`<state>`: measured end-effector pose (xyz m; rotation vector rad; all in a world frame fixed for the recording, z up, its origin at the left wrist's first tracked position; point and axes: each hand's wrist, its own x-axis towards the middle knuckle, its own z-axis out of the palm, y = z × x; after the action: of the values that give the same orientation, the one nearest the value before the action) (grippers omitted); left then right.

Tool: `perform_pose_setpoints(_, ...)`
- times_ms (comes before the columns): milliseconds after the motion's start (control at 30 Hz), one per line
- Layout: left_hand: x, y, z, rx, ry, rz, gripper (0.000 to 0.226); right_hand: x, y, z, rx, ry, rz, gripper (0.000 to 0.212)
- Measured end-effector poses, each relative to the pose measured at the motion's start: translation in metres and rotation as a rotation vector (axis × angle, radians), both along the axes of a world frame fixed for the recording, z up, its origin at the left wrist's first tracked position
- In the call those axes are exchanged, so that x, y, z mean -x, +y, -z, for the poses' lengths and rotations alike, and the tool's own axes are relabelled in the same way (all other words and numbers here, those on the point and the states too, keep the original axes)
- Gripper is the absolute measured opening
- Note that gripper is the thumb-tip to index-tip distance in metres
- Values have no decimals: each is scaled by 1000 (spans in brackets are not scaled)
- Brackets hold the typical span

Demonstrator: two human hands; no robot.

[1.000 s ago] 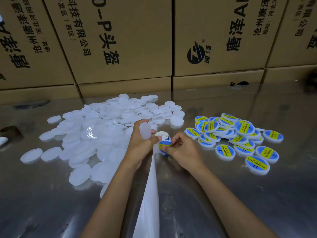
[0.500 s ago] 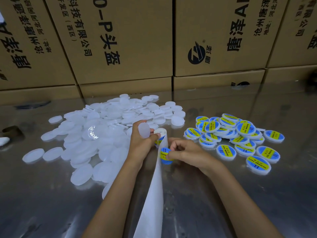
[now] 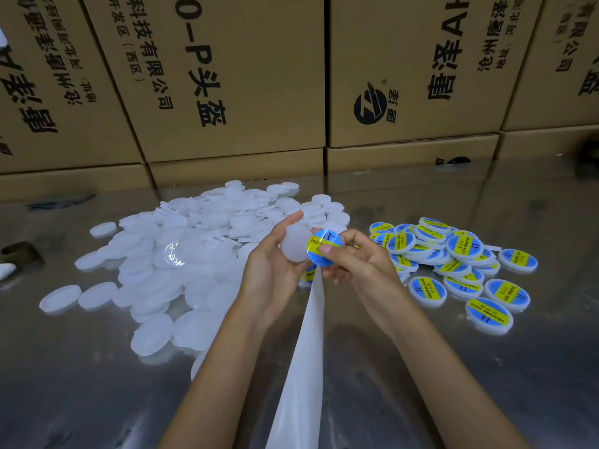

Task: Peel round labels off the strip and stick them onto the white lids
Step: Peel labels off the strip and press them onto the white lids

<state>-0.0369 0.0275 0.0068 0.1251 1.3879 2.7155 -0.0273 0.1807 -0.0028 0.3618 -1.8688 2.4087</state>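
Observation:
My left hand (image 3: 272,270) grips a bare white lid (image 3: 293,244) between thumb and fingers, tilted up toward me. My right hand (image 3: 356,264) pinches a round blue and yellow label (image 3: 324,247) by its lower edge, and the label overlaps the lid's right side. The white backing strip (image 3: 304,367) hangs down from under my hands toward the frame's bottom edge, with another label (image 3: 310,273) showing at its top. A heap of plain white lids (image 3: 194,254) lies on the left. A pile of labelled lids (image 3: 453,264) lies on the right.
The work surface is a shiny metal table (image 3: 486,384). Large cardboard boxes (image 3: 227,76) with printed characters stand stacked along its far edge. A small dark object (image 3: 19,251) sits at the far left, with a white piece (image 3: 6,270) beside it.
My right hand has lifted the peeled label from the strip up to the lid in my left hand. My left hand has turned the lid to face me.

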Motion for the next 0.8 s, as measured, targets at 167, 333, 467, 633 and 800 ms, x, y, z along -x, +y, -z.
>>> perform_pose_setpoints(167, -8, 13, -4, -68, -25, 116, 42, -2, -8, -1, -20, 23, 112, 26)
perform_pose_setpoints(333, -9, 20, -2, -94, -20, 158, 43, 0, -12, 2, -49, 63, 174, 27)
perform_pose_setpoints(467, -9, 23, -1, -99, -14, 160, 46, 3, -12, 5, -62, 72, 213, 26)
perform_pose_setpoints(633, -10, 25, 1, -66, -15, 153, 42, 6, -13, 11, -104, 102, 258, 26)
perform_pose_setpoints(800, -11, 26, 0, -76, -32, 134, 42, 10, -13, 18, -231, 163, 353, 29)
